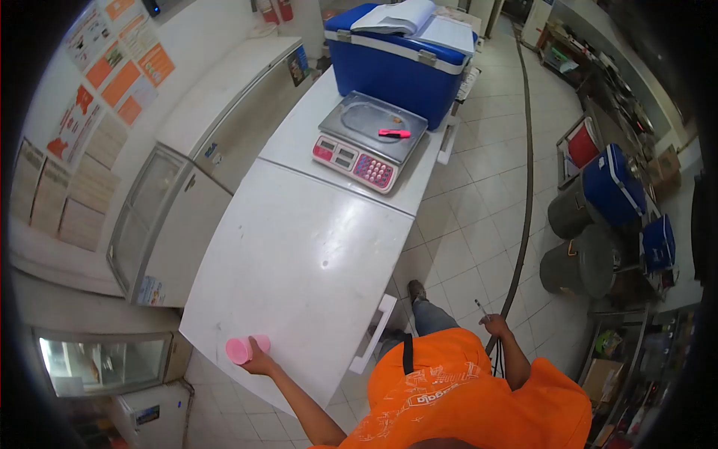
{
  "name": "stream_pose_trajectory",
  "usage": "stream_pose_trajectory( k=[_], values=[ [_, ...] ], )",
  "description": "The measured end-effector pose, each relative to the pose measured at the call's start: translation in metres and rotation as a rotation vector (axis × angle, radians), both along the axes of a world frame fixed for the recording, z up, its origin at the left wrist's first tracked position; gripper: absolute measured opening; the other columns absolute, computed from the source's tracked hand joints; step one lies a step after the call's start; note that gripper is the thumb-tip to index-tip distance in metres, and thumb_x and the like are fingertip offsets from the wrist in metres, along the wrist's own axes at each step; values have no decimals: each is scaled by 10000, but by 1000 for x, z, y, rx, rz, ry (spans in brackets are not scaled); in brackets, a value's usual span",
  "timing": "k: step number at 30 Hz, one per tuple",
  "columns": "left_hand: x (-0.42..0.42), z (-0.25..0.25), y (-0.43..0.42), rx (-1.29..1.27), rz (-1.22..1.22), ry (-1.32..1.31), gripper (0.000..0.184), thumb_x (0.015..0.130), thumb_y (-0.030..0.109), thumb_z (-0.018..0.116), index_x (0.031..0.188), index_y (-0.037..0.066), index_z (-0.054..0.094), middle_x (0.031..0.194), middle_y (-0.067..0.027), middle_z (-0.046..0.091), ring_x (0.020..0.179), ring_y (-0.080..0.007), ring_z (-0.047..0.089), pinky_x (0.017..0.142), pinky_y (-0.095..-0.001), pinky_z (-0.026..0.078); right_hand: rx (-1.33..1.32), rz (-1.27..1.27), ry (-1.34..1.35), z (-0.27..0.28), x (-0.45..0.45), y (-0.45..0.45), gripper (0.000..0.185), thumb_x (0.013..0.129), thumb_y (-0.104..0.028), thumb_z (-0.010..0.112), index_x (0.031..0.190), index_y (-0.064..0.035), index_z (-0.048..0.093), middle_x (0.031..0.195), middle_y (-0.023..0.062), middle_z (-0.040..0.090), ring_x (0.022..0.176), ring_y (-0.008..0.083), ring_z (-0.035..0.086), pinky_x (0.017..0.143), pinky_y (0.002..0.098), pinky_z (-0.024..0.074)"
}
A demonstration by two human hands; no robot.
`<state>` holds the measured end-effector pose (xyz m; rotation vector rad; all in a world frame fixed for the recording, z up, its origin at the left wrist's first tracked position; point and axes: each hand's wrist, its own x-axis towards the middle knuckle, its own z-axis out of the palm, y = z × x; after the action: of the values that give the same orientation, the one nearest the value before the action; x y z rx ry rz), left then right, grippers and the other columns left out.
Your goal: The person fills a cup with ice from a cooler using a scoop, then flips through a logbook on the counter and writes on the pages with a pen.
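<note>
Near the close end of the white freezer lid (299, 247), my left hand (258, 359) is wrapped round a pink cup (239, 349). My right hand (493, 325) is off to the right, over the floor beside the freezer, its fingers closed on a thin pen-like item (481, 307). Farther along the lid stands a scale (370, 135) with a pink keypad, and a pink marker (394, 134) lies on its metal plate.
A blue cooler (396, 67) with an open notebook (419, 22) on top stands behind the scale. A long hose (527, 165) runs along the tiled floor. Grey bins (576, 266) and another blue cooler (613, 187) are at the right.
</note>
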<state>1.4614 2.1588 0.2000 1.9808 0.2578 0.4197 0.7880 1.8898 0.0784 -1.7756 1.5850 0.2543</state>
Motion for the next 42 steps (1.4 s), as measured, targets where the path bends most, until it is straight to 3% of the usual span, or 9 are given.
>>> stream_pose_trajectory(
  k=[4,8,13,19,28,34,36,39,42],
  values=[
    [4,1,-7,-7,32,-23,733,738,253,912,1321,-11,554,1250,-167,668,1054,-331,672,931,-429,583,-239,-108,-259,19,34,-71,341,1020,-306,527,948,-57,749,699,114,640,683,240,646,658,393,500],
    [14,-32,15,-6,24,44,862,731,262,924,1398,-7,447,1285,-215,618,1119,-365,634,976,-450,562,-495,-169,-350,119,130,-208,357,1017,-313,543,1008,-11,733,884,243,701,882,396,687,787,452,513],
    [-42,-11,-40,130,443,88,815,802,148,848,1412,-10,332,1293,-239,533,1113,-375,588,930,-462,560,-647,-284,-664,263,224,-402,472,977,-476,627,932,-20,743,730,44,667,713,117,600,657,331,473],
    [-135,31,-239,-368,-108,-29,473,882,-7,628,1317,48,452,1239,-116,534,994,-262,588,790,-364,518,-586,-519,-986,372,295,-609,568,869,-566,726,943,-2,715,721,28,658,604,145,587,621,301,472],
    [-168,187,-630,-447,-1039,11,363,907,20,682,1242,23,542,1197,-80,564,1043,-156,594,865,-287,505,-99,-307,-1327,381,288,-670,302,867,-340,776,890,-74,634,687,-23,574,473,55,421,423,234,328],
    [-114,251,-791,-317,-858,-73,856,892,531,739,1403,-60,389,1312,-250,506,1207,-319,541,1000,-396,461,162,-352,-1275,373,229,-703,289,897,-307,751,937,-52,621,727,-37,562,479,7,422,371,190,273],
    [-62,250,-831,-90,-832,-216,1037,827,624,757,1434,-101,330,1324,-275,516,1214,-339,552,983,-414,476,180,-320,-1237,371,217,-717,301,903,-312,747,939,-41,621,729,-37,564,474,2,418,367,185,266],
    [-55,303,-853,12,-1021,285,1119,755,614,811,1446,-114,317,1321,-273,542,1164,-320,599,920,-413,510,150,-195,-1192,376,220,-728,316,909,-316,740,956,-25,626,720,-38,563,465,2,411,364,184,256],
    [-26,275,-870,48,-1189,286,771,731,447,847,1200,-105,585,997,-187,693,791,-245,690,622,-341,533,114,-144,-1221,377,224,-740,330,910,-300,736,1018,-3,643,742,-24,590,487,16,447,392,192,298]
  ],
)
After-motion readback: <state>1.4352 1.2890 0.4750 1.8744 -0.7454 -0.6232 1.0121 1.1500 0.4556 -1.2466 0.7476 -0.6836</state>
